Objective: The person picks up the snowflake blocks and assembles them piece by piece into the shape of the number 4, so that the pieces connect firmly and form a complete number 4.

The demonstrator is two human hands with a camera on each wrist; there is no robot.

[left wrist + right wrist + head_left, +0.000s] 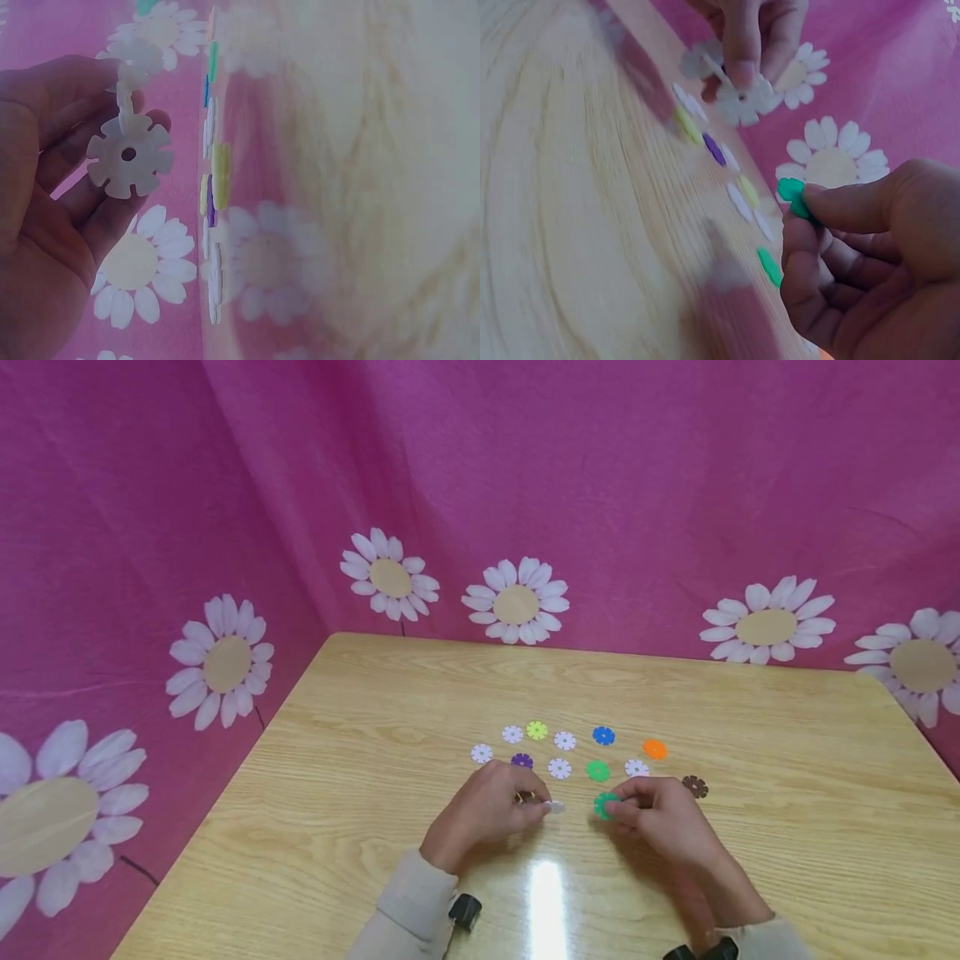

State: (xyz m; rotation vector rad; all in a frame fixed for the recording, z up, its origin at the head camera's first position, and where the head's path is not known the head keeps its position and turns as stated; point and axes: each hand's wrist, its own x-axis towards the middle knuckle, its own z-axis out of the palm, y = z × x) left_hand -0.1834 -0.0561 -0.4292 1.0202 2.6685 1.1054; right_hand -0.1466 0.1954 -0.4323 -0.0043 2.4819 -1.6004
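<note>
My left hand (487,803) pinches white notched plastic discs (144,163) slotted together at angles, one face-on and one edge-on in the left wrist view. The thumb and fingertips of my right hand (670,820) grip a green notched disc (602,806), partly covered by the thumb in the right wrist view. Both hands are held a short way apart over the wooden table. Just beyond them lie a purple disc (522,761), a lighter green disc (597,771) and a white disc (559,768). A yellow disc (525,797) shows partly behind the left fingers.
Farther back on the table (337,735) lie a lime disc (537,730), a blue disc (603,736), an orange disc (655,749) and several white ones. A brown disc (695,787) is right of my right hand. A pink daisy-print cloth (600,485) hangs behind.
</note>
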